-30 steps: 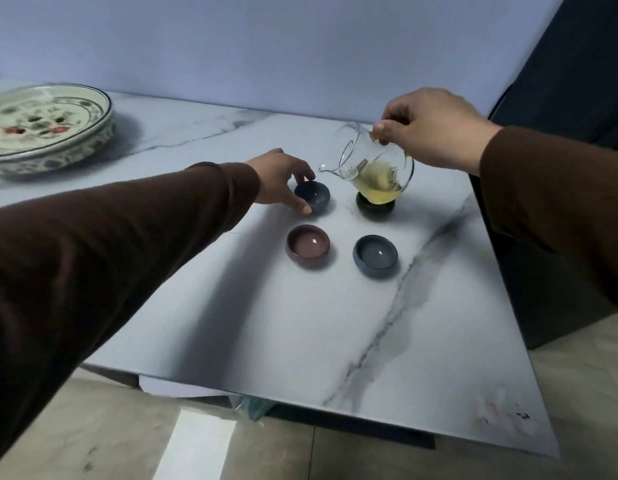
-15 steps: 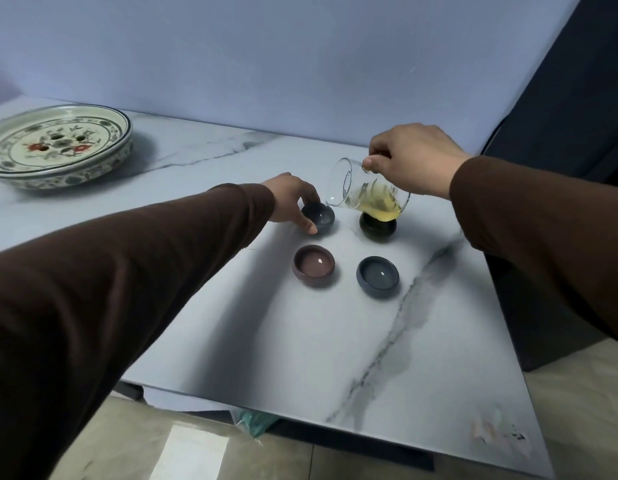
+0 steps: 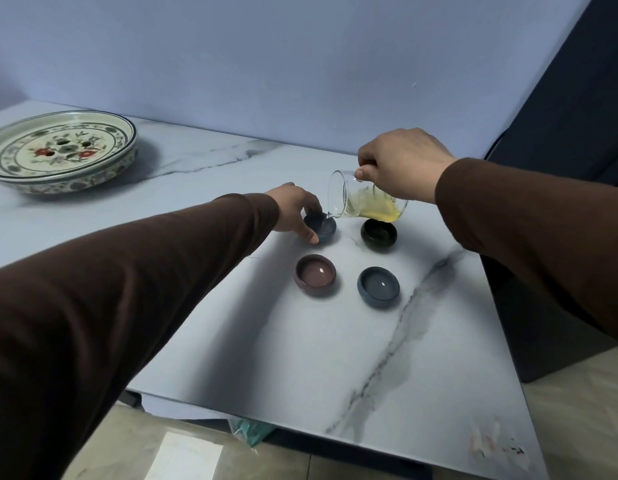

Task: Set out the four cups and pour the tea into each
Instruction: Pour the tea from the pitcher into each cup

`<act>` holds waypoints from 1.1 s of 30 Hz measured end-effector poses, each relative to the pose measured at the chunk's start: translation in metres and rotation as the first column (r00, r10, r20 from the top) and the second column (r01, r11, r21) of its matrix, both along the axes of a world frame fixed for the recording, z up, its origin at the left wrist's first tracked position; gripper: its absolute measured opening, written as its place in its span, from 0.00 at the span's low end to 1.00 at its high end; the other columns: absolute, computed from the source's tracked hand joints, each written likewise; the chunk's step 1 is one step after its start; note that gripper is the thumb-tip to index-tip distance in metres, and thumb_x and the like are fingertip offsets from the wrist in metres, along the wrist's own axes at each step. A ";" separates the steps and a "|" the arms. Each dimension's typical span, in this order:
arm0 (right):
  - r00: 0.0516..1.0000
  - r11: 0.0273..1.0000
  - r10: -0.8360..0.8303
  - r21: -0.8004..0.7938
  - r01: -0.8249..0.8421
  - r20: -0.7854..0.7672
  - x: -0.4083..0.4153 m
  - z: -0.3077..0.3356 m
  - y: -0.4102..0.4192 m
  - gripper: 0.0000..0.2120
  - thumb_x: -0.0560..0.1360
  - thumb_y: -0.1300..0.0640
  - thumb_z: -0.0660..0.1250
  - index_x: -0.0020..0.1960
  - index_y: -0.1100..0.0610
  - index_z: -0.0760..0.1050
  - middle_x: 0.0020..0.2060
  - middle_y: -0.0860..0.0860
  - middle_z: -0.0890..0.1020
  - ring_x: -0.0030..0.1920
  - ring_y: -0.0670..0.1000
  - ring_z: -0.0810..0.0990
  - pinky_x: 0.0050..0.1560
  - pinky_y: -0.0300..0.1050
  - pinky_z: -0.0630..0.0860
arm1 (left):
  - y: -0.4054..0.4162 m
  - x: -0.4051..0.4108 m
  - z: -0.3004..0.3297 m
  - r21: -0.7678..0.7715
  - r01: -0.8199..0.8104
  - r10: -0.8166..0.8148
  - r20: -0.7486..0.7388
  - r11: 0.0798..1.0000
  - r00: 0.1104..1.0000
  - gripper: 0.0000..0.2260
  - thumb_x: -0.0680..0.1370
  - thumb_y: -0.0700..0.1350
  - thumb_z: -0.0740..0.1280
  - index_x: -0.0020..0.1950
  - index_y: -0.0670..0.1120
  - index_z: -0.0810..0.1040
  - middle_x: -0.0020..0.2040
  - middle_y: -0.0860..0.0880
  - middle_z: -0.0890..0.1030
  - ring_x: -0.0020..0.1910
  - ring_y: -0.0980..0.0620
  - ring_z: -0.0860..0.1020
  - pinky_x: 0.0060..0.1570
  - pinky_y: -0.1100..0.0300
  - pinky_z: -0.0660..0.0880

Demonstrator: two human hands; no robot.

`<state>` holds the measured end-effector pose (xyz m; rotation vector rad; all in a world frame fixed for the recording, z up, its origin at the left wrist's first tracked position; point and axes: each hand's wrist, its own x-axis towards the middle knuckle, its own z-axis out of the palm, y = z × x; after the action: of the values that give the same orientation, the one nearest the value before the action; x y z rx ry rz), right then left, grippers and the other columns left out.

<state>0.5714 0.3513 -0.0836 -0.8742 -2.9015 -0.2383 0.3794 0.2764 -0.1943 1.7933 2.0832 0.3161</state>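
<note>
Tipped further now, our pitcher [image 3: 366,199], gripped by our right hand [image 3: 401,164], pours into the cup [image 3: 320,226] our left hand [image 3: 295,211] pinches.

left hand [image 3: 295,211]: arm outstretched, fingers curled | right hand [image 3: 403,164]: pinching, wrist tipped

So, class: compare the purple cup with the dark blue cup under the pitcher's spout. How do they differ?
The purple cup stands free, nearer the person; the dark blue cup sits farther back, steadied by the left hand. The glass pitcher tips toward the blue cup; nothing is over the purple. Both are small, round and upright.
</note>
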 end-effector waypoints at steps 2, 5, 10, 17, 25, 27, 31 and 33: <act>1.000 1.000 0.003 0.008 -0.003 0.003 -0.001 0.001 0.000 0.11 0.79 0.46 0.62 0.41 0.50 0.72 0.39 0.51 0.76 0.44 0.57 0.73 0.42 0.46 0.65 | 0.000 0.000 0.000 0.001 0.003 -0.003 -0.002 1.000 1.000 0.27 0.64 0.56 0.78 0.60 0.56 0.77 0.47 0.56 0.71 0.54 0.54 0.66 0.54 0.56 0.70; 1.000 1.000 0.007 0.023 -0.007 0.010 -0.002 0.003 -0.001 0.11 0.79 0.46 0.61 0.42 0.50 0.72 0.39 0.52 0.77 0.44 0.58 0.74 0.42 0.47 0.66 | 0.001 -0.001 -0.001 0.001 -0.001 0.001 0.001 1.000 1.000 0.26 0.63 0.57 0.78 0.60 0.56 0.77 0.48 0.57 0.72 0.55 0.53 0.67 0.55 0.55 0.71; 1.000 0.999 0.009 0.044 -0.009 0.008 -0.003 0.006 -0.002 0.11 0.79 0.46 0.61 0.42 0.50 0.73 0.39 0.52 0.77 0.44 0.58 0.73 0.42 0.46 0.65 | 0.000 -0.001 -0.002 0.004 -0.003 0.003 0.014 1.000 1.000 0.26 0.63 0.57 0.77 0.60 0.57 0.77 0.46 0.58 0.72 0.55 0.54 0.67 0.54 0.56 0.71; 1.000 0.999 0.011 0.053 -0.012 0.005 -0.006 0.010 -0.004 0.11 0.79 0.46 0.61 0.45 0.51 0.76 0.40 0.52 0.78 0.44 0.58 0.74 0.42 0.46 0.67 | -0.001 0.001 0.000 -0.005 0.004 -0.004 0.006 1.000 1.000 0.26 0.64 0.57 0.77 0.60 0.56 0.77 0.43 0.64 0.69 0.56 0.54 0.67 0.56 0.54 0.71; 1.000 0.997 0.014 0.074 -0.015 0.021 -0.006 0.010 -0.006 0.12 0.79 0.46 0.61 0.46 0.52 0.77 0.39 0.52 0.78 0.43 0.57 0.74 0.41 0.46 0.66 | -0.002 0.002 0.001 -0.005 0.011 -0.011 0.009 1.000 1.000 0.26 0.64 0.56 0.77 0.60 0.55 0.77 0.42 0.65 0.68 0.55 0.54 0.66 0.55 0.55 0.71; 1.000 0.997 0.014 0.077 -0.016 0.020 -0.007 0.011 -0.006 0.11 0.79 0.46 0.61 0.45 0.52 0.76 0.39 0.52 0.78 0.43 0.57 0.74 0.41 0.46 0.65 | -0.002 0.001 0.001 -0.008 0.007 -0.007 0.015 1.000 1.000 0.26 0.64 0.56 0.77 0.61 0.55 0.77 0.43 0.65 0.67 0.55 0.54 0.66 0.55 0.55 0.71; 1.000 0.999 0.006 0.051 -0.006 0.002 -0.004 0.009 -0.004 0.11 0.79 0.46 0.61 0.42 0.51 0.74 0.39 0.52 0.78 0.43 0.57 0.74 0.42 0.46 0.66 | -0.003 0.001 0.000 -0.010 -0.004 0.005 0.020 1.000 1.000 0.27 0.64 0.57 0.77 0.61 0.56 0.76 0.43 0.64 0.67 0.55 0.55 0.66 0.55 0.55 0.70; 0.999 1.000 -0.025 -0.007 0.025 -0.023 0.001 0.007 -0.002 0.11 0.79 0.46 0.61 0.43 0.51 0.75 0.40 0.51 0.78 0.44 0.57 0.75 0.42 0.46 0.67 | -0.004 0.001 0.000 -0.007 -0.018 0.019 0.028 1.000 0.999 0.27 0.64 0.56 0.77 0.62 0.56 0.76 0.43 0.64 0.66 0.54 0.55 0.66 0.54 0.56 0.69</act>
<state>0.5728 0.3489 -0.0770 -0.9080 -2.8734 -0.2185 0.3809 0.2724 -0.1946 1.7566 2.0805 0.3363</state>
